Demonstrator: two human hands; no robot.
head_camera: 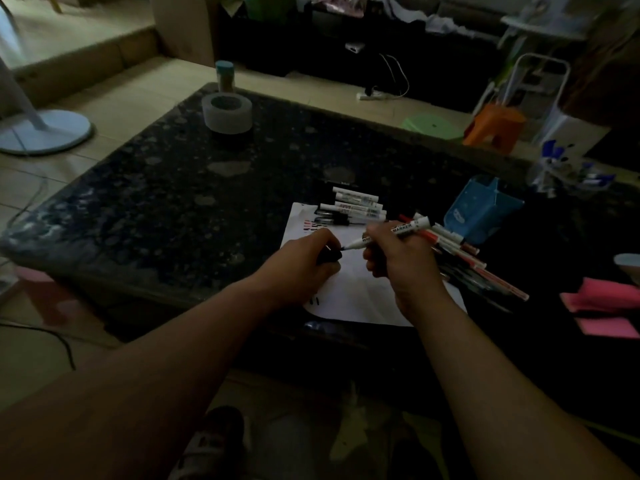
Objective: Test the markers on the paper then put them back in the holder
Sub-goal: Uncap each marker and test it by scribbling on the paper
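A white sheet of paper [360, 292] lies on the dark table, with red and black test strokes near its far left corner. My right hand [398, 258] grips a white whiteboard marker [412, 227], its uncapped tip pointing left. My left hand [304, 261] holds a small black cap [329, 255] just in front of that tip. Several white markers [356, 206] lie side by side beyond the paper. A pile of red and black markers [464, 258] sits to the right of my right hand. The blue holder [481, 211] lies tipped over behind that pile.
A grey tape roll [227, 112] and a small jar [225, 76] stand at the table's far left. Pink sticky notes [602, 299] lie at the right. A clear cup with blue pens [568, 171] is at the far right. Stools stand on the floor beyond.
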